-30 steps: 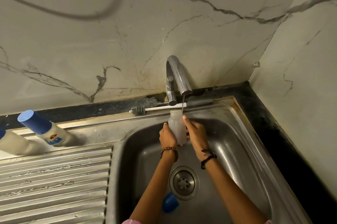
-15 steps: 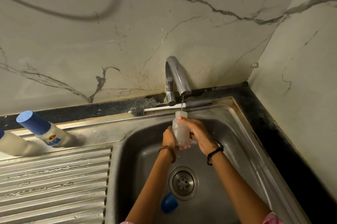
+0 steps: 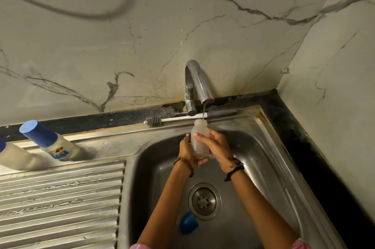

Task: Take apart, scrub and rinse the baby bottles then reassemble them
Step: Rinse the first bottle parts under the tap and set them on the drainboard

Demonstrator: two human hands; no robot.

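A clear open baby bottle (image 3: 199,135) stands upright over the sink basin, under a thin stream of water from the tap (image 3: 197,84). My left hand (image 3: 187,152) cups its lower left side and base. My right hand (image 3: 217,146) wraps round it from the right, fingers across its front. A blue cap (image 3: 188,225) lies on the basin floor beside the drain (image 3: 204,201). Two capped bottles stand on the draining board at left, one with a blue cap (image 3: 50,142) and one (image 3: 14,157) cut off by the frame's edge.
A bottle brush (image 3: 162,120) lies along the sink's back ledge behind the tap. The steel sink (image 3: 269,159) sits in a corner, with marble walls behind and at right. The ribbed draining board (image 3: 60,204) stretches to the left.
The bottle has shifted right, with its mouth now under the stream. My right hand has slid from the bottle's neck to wrap round its body.
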